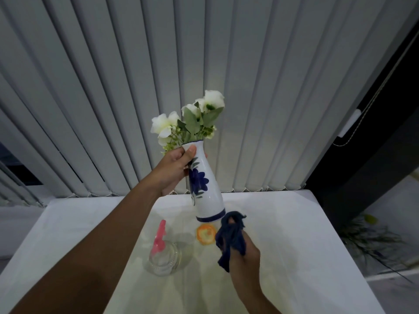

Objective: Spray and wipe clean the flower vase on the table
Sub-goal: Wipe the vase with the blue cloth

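Vase [205, 186], white with blue flower print and blue base band, is lifted off the table [294, 234], tilted, white flowers [188, 118] in its mouth. My left hand [174, 171] grips its neck, fingers wrapped, thumb pressed near the rim. My right hand [246, 252] is fisted around a dark blue cloth [231, 236], cloth tip touching the vase base. Clear spray bottle [163, 254] with pink trigger stands on the table below, orange-rimmed round thing [205, 234] beside it. Grey vertical blinds [226, 64] behind.
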The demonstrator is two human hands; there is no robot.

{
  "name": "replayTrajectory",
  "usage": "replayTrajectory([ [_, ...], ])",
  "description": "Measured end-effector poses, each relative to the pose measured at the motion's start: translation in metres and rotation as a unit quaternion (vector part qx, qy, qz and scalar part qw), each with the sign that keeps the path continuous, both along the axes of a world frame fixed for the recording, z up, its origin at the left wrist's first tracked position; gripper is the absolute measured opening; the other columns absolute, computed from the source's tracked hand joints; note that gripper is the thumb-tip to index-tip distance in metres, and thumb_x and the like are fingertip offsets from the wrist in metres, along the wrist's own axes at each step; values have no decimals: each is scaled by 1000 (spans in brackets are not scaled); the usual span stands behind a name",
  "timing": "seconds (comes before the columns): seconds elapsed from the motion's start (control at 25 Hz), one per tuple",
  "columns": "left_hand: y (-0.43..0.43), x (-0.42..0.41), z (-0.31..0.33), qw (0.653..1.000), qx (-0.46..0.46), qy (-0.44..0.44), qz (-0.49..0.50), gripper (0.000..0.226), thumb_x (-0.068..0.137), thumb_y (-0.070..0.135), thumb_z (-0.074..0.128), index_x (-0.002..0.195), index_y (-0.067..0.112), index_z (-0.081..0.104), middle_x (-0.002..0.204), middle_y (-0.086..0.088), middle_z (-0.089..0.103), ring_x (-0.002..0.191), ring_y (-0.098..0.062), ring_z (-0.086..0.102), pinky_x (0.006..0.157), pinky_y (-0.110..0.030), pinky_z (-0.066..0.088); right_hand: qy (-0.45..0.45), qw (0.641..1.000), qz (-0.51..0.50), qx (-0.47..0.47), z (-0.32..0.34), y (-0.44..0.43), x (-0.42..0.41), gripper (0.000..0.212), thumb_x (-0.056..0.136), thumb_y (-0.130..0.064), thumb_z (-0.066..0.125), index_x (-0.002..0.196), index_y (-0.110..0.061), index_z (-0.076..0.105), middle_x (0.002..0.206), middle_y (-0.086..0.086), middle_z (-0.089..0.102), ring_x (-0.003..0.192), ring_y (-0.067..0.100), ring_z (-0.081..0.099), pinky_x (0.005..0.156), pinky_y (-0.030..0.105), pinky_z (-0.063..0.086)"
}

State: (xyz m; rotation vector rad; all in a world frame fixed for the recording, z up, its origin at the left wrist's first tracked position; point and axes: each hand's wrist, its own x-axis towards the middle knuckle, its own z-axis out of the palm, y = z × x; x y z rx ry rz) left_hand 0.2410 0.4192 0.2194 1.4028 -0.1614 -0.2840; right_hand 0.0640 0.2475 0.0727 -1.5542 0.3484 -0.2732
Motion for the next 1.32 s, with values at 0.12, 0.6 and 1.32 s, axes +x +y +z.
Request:
replayTrajectory([
  [0.12,-5,-2,-3,1000,11,-1,-23,27,105,30,51,115,12,69,110,-2,80,104,-16,73,89,-30,60,56,977,-70,195,24,5,14,19,101,-23,63,92,-22,79,86,9,80,77,27,76,64,33,60],
  [0.6,-31,-8,-10,989,142,-21,-18,37,87,52,73,118,32,65,106,12,77,98,-5,73,74,-16,55,97,868,-186,450,40,27,8,14,102,-17,60,112,-13,70,92,8,83,69,25,79,53,38,62],
  [1.32,-30,-20,-6,999,29,-23,-35,20,99,7,62,118,7,69,103,-3,80,95,-14,75,78,-22,59,-179,928,179,-275,69,-26,62,95,73,27,43,156,-20,40,164,1,37,146,21,43,114,34,42],
])
